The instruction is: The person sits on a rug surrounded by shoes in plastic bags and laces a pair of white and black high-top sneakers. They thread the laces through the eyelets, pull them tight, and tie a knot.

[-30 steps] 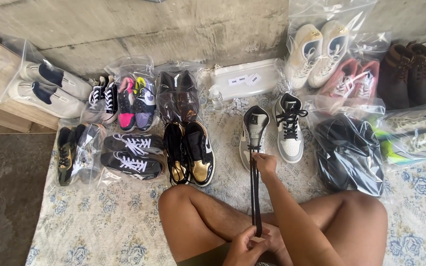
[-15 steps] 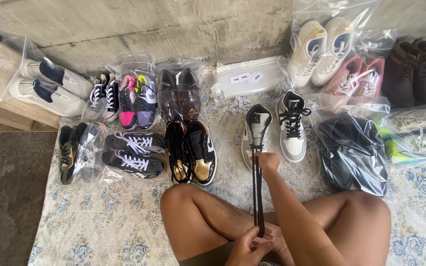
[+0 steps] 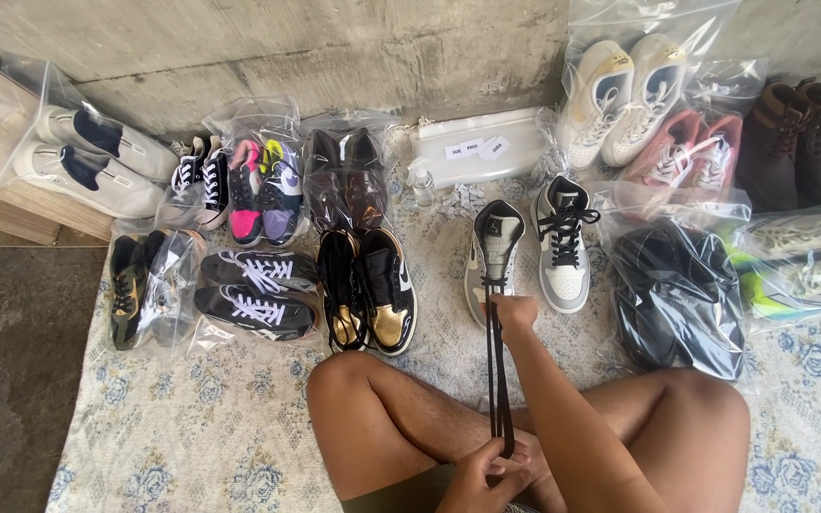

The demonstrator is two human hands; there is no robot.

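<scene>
Black lace: stretched taut, lengthwise from unlaced grey shoe, right hand pinching far end, left hand gripping near end.

A home floor corner: patterned rug, bare concrete wall, bagged sneakers laid out.

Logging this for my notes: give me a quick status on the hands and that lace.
Right hand at the unlaced grey sneaker, pinching the black lace. Left hand grips its lower end near the lap. Lace taut. Nothing in the way.
</scene>
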